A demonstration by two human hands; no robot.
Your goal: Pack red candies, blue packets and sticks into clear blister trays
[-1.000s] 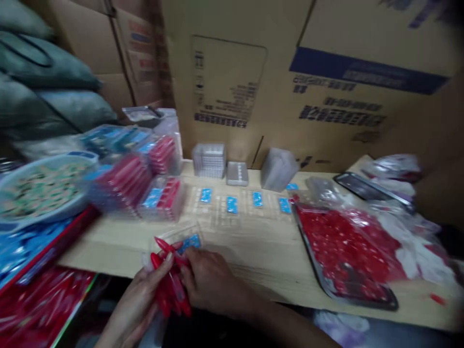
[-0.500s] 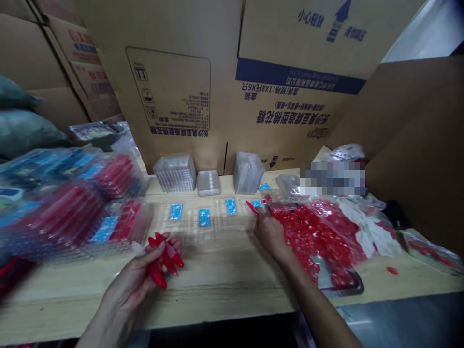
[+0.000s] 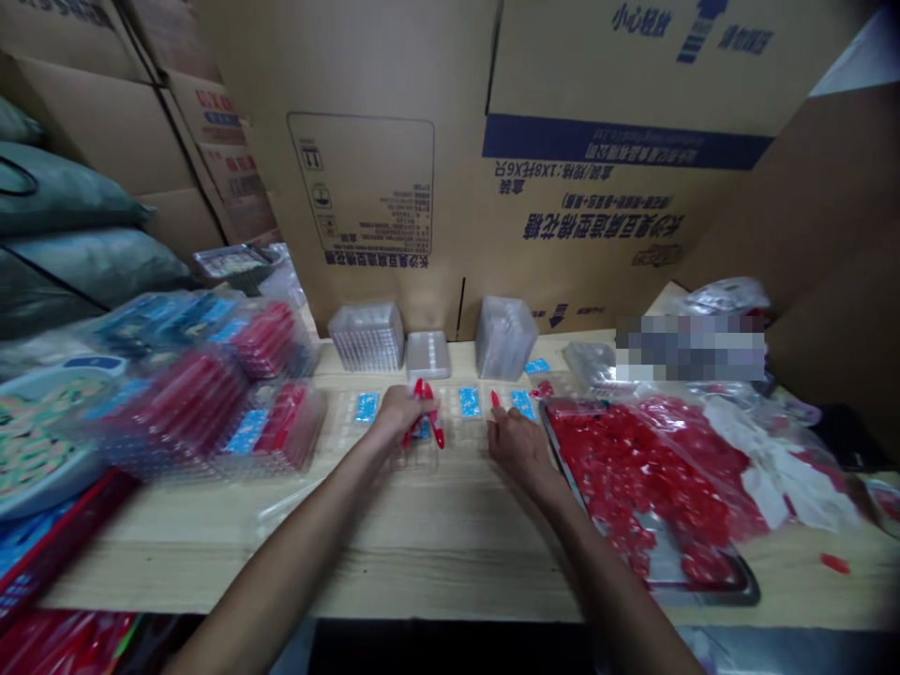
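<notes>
In my left hand (image 3: 402,412) are several glossy red pointed pieces (image 3: 439,433), chili-like in shape, their exact kind unclear. That hand is over a clear plastic tray with a blue packet (image 3: 422,428), partly hidden beneath it. My right hand (image 3: 518,448) pinches one red pointed piece, its tip (image 3: 495,399) sticking up between the fingers. Beside it lies another blue packet (image 3: 522,404) in a clear tray. More blue packets (image 3: 367,407) sit in the row of shallow clear trays, one (image 3: 469,401) between my hands.
A metal tray (image 3: 746,589) heaped with red wrapped pieces (image 3: 633,459) lies at right. Filled clear packs (image 3: 203,403) are stacked at left, near a pale blue basin (image 3: 105,370). Stacked clear trays (image 3: 367,337) stand before a large cardboard box (image 3: 394,187). One red piece (image 3: 834,563) lies apart.
My left hand has moved forward and right, from the table's near left to the tray row, still with red pieces. My right hand stays beside the metal tray. The view has shifted left.
</notes>
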